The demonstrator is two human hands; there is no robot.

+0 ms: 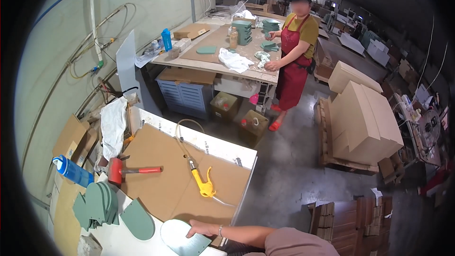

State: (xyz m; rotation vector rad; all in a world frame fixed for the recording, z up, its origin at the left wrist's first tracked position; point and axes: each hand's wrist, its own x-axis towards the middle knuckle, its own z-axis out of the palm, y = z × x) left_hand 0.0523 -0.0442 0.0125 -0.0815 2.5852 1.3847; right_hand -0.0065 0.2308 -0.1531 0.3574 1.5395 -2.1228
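Panel, pale grey and arch-shaped, is lying flat at the near edge of your bench, and you are resting one hand on it.

Your hand is reaching in from the right with fingers spread flat on the panel's top edge, pressing rather than gripping; which hand it is I cannot tell, and the other is out of view. You are doing well to keep the palm low so the panel is not sliding toward the green arched pieces, the red mallet or the yellow air gun.
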